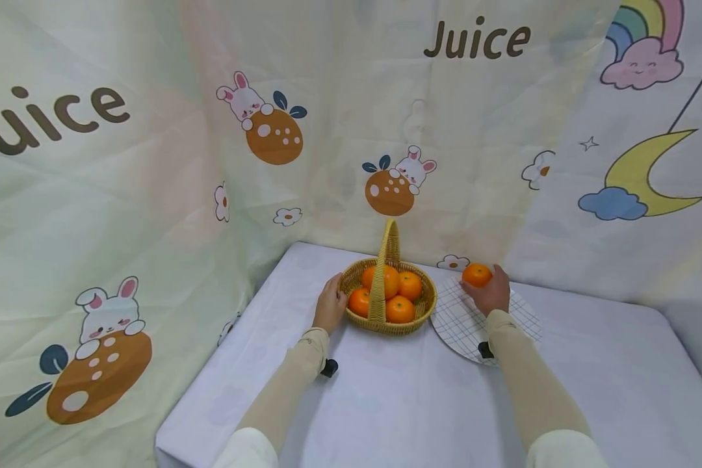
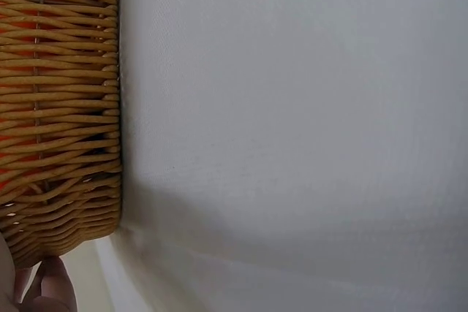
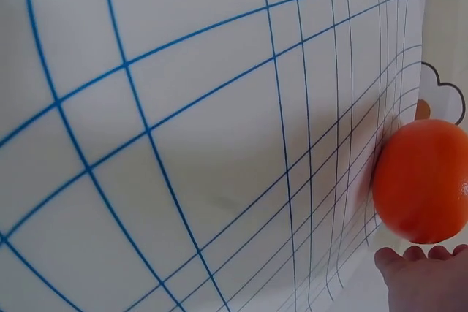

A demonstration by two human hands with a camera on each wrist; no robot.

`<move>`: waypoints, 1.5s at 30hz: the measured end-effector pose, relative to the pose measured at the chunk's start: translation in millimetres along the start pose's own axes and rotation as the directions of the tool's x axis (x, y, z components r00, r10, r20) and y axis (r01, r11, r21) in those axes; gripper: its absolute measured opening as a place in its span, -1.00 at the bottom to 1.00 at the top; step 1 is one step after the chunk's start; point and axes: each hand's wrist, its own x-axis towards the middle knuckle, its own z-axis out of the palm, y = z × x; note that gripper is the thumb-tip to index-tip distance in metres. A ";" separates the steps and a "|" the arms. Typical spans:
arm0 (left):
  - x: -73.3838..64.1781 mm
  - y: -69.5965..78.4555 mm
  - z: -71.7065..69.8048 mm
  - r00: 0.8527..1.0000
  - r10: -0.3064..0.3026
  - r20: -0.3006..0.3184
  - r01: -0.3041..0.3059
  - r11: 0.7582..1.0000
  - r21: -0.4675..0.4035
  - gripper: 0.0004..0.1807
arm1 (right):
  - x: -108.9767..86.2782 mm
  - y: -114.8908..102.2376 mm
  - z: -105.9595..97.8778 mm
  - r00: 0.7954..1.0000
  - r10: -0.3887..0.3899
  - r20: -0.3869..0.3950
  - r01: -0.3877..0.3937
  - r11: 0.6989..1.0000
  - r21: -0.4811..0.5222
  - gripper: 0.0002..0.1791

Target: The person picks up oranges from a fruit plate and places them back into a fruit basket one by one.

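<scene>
A wicker basket (image 1: 406, 328) with a tall arched handle holds several oranges (image 1: 400, 309). My left hand (image 1: 330, 304) grips the basket at its left end; in the left wrist view fingertips lie against the woven wall (image 2: 58, 107). On the far part of a round, white plate with a blue grid (image 1: 453, 331) is a single orange (image 1: 476, 274). My right hand (image 1: 491, 292) is spread around its near right side, thumb below it. Seen from the right wrist, the fingertips (image 3: 414, 252) lie just beside that orange (image 3: 424, 180), with a thin gap showing.
A white cloth covers the table (image 1: 398, 396). Behind it and to the left hangs a printed curtain (image 1: 339, 97) with rabbits, fruit and lettering, close to the table's back edge. The basket stands just left of the plate, near that edge.
</scene>
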 end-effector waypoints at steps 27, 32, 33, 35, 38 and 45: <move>2.2 -1.5 -1.3 1.000 -0.012 -0.001 0.012 1.000 -0.002 -0.45 | -18.9 -17.3 -11.5 0.999 0.037 0.038 -0.041 0.993 0.108 -0.05; -0.2 -1.7 -0.9 1.000 -0.009 0.009 0.008 1.000 0.011 -0.44 | -15.8 -9.2 -4.8 0.999 0.048 0.019 -0.050 0.993 0.106 -0.05; -0.5 -1.5 -1.4 1.000 -0.007 0.007 0.007 1.000 0.009 -0.44 | -15.9 -9.8 -4.5 0.999 0.038 0.016 -0.040 0.993 0.112 -0.07; -0.7 -1.2 -2.0 1.000 -0.007 0.001 0.007 1.000 0.003 -0.45 | -17.6 -13.8 -5.6 1.000 0.023 0.013 -0.025 0.990 0.137 -0.13; -0.2 -2.0 -2.6 1.000 0.000 -0.012 0.000 1.000 -0.002 -0.45 | -20.9 -21.7 -8.1 1.000 -0.006 0.013 0.004 0.987 0.160 -0.19; -0.1 -4.6 -0.4 1.000 0.026 -0.014 -0.026 1.000 -0.001 -0.45 | -20.3 -19.5 -8.9 0.999 0.027 0.040 -0.031 0.995 0.098 -0.03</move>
